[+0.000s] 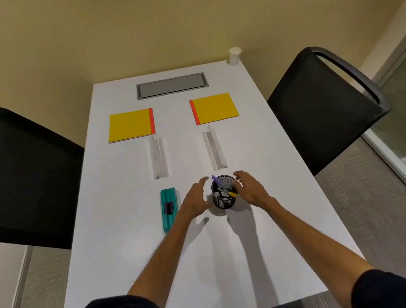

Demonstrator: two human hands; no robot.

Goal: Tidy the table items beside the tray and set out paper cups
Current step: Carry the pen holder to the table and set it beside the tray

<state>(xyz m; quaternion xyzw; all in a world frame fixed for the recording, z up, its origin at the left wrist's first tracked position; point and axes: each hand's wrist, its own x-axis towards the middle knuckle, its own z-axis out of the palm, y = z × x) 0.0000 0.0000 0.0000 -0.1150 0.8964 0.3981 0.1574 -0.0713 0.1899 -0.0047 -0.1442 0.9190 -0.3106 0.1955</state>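
Nearest me, my left hand (194,199) and right hand (251,189) flank the black wire-mesh pen cup (224,201) on the white worktop (272,247). The fingers (201,182) are spread and relaxed, gripping nothing. I cannot tell whether they touch the mesh. Just left lies a teal oblong object (167,194) with a black clip (168,207) on it. Beyond are two white folded cards (158,158) (215,151), then two yellow notepads (129,125) (215,108) with orange-red spines and a grey recessed panel (171,86). A white paper cup (235,56) stands upright at the far right corner.
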